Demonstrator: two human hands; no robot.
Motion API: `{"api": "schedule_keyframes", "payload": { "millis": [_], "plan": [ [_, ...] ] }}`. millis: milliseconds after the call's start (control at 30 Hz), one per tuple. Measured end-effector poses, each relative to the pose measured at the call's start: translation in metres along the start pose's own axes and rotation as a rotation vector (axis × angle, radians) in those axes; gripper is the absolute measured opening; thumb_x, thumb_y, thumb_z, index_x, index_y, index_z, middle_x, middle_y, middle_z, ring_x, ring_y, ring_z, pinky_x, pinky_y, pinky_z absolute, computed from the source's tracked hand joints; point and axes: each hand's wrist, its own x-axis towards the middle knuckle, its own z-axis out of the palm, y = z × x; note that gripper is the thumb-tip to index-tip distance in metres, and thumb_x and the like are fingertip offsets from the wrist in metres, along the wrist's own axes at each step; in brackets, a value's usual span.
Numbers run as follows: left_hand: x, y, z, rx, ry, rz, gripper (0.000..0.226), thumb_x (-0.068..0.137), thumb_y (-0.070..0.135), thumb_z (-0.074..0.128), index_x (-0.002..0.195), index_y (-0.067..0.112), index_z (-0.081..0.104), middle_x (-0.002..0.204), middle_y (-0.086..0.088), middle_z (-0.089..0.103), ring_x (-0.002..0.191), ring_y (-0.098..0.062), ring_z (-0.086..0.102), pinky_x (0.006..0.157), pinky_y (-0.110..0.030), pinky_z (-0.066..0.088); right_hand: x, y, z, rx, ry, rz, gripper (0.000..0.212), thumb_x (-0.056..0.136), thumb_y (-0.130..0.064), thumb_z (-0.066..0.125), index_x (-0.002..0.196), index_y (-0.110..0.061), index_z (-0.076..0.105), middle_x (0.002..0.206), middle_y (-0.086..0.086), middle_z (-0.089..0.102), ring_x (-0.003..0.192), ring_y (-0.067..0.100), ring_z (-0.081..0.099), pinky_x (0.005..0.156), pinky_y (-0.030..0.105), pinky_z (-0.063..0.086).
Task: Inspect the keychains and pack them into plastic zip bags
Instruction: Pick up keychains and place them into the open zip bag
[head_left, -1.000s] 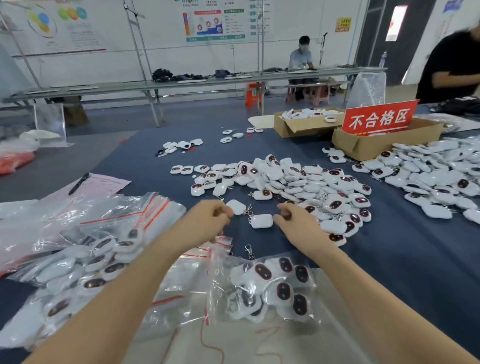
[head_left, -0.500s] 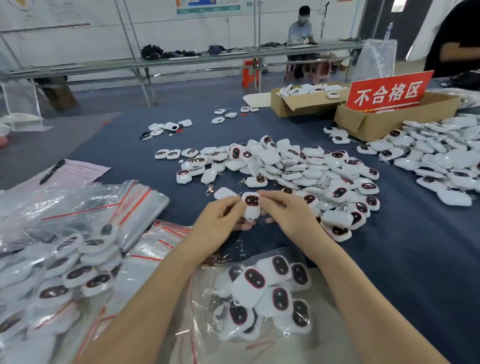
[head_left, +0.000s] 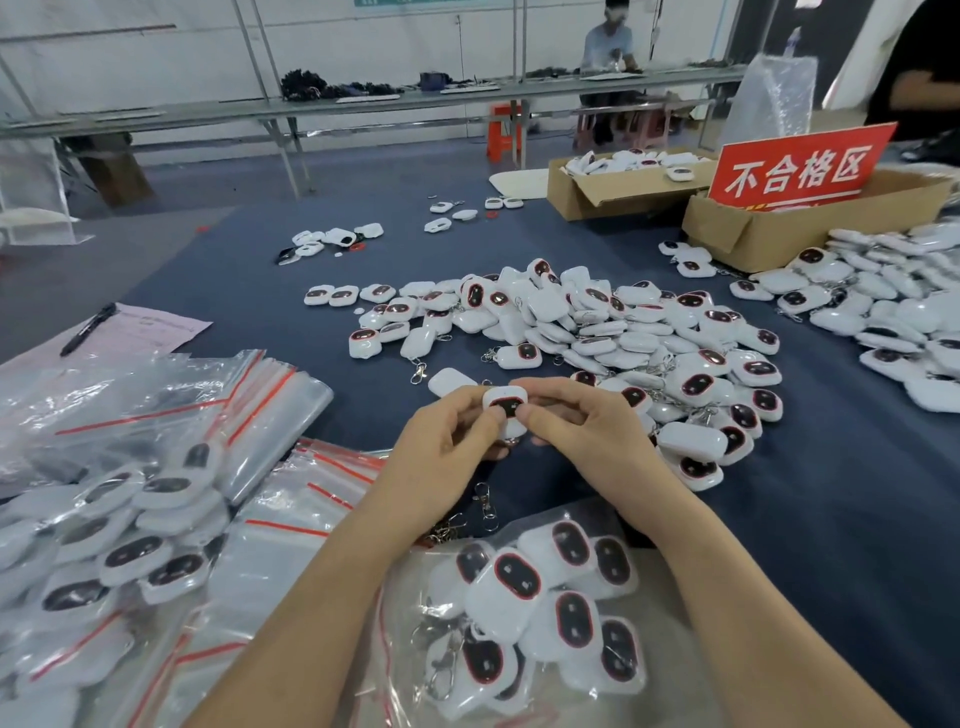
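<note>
My left forearm (head_left: 322, 597) and right forearm (head_left: 727, 597) are bare along all their visible length; my left hand (head_left: 441, 452) and right hand (head_left: 587, 441) are bare too. My fingers (head_left: 563, 391) are slim, thumbnails short and plain.

blue table (head_left: 857, 519): keychain pile (head_left: 597, 332), zip bags (head_left: 260, 415), cardboard boxes (head_left: 810, 223), pen (head_left: 88, 328).

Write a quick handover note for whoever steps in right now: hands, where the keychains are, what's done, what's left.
Hands: left hand and right hand both pinch one keychain, dark face up.
The loose pile lies just beyond the hands, not yet bagged.
Done: filled bags at left; a part-filled bag lies nearest the person.
Left: finish this check, bag it, work through the pile. Empty zip bags are stacked at left.
</note>
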Motion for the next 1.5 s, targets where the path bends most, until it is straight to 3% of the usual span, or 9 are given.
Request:
{"api": "schedule_keyframes", "payload": {
  "millis": [333, 633, 900, 1000, 1200, 1500],
  "plan": [
    [-0.0021, 0.0051, -0.0003, -0.027, -0.022, 0.001, 0.023, 0.104, 0.015, 0.053, 0.12, 0.021, 0.069, 0.104, 0.001, 0.076, 0.102, -0.016, 0.072, 0.089, -0.031, 0.059, -0.0025, -0.0042, -0.0003, 0.022, 0.001, 0.022, 0.027, 0.092, -0.011, 0.07, 0.095, -0.037, 0.076, 0.09, -0.009, 0.078, 0.078, -0.002, 0.068, 0.072, 0.01, 0.05],
    [-0.002, 0.0045, -0.0011, 0.004, -0.031, 0.004, 0.026, 0.104, 0.018, 0.053, 0.12, 0.029, 0.07, 0.105, 0.001, 0.076, 0.102, -0.02, 0.072, 0.09, -0.035, 0.059, -0.0011, -0.0032, 0.0, 0.024, 0.017, 0.063, 0.018, 0.092, -0.011, 0.07, 0.101, -0.026, 0.076, 0.094, -0.004, 0.078, 0.093, 0.007, 0.072, 0.08, 0.009, 0.05],
    [-0.0016, 0.0042, -0.0015, 0.024, -0.032, -0.002, 0.028, 0.102, 0.024, 0.052, 0.117, 0.038, 0.071, 0.102, 0.001, 0.077, 0.099, -0.021, 0.073, 0.091, -0.038, 0.059, -0.0005, -0.0064, -0.0006, 0.025, 0.012, 0.09, 0.017, 0.092, -0.012, 0.07, 0.099, -0.027, 0.076, 0.091, -0.007, 0.079, 0.089, 0.003, 0.072, 0.075, 0.007, 0.048],
    [-0.0012, 0.0034, -0.0019, 0.036, -0.036, -0.006, 0.027, 0.104, 0.019, 0.052, 0.121, 0.032, 0.069, 0.101, 0.001, 0.077, 0.097, -0.022, 0.073, 0.09, -0.039, 0.059, -0.0017, -0.0063, -0.0011, 0.035, 0.005, 0.088, 0.018, 0.092, -0.012, 0.07, 0.099, -0.028, 0.076, 0.091, -0.01, 0.078, 0.089, -0.001, 0.072, 0.074, 0.004, 0.047],
    [-0.0031, 0.0063, -0.0027, 0.056, -0.07, -0.002, 0.023, 0.101, 0.012, 0.057, 0.12, 0.023, 0.066, 0.095, -0.002, 0.076, 0.085, -0.016, 0.073, 0.072, -0.022, 0.055, -0.0025, -0.005, -0.0024, 0.052, -0.011, 0.1, 0.017, 0.089, -0.024, 0.075, 0.105, -0.026, 0.078, 0.095, -0.011, 0.078, 0.093, 0.0, 0.072, 0.077, 0.004, 0.047],
    [-0.0019, 0.005, -0.0037, 0.103, -0.076, 0.007, 0.025, 0.1, 0.012, 0.057, 0.119, 0.025, 0.065, 0.094, 0.001, 0.076, 0.083, -0.013, 0.072, 0.074, -0.021, 0.055, -0.0004, -0.0003, -0.0037, 0.045, -0.041, 0.118, 0.017, 0.089, -0.026, 0.075, 0.105, -0.027, 0.077, 0.097, -0.007, 0.079, 0.096, 0.007, 0.073, 0.088, 0.013, 0.052]
  ]
}}
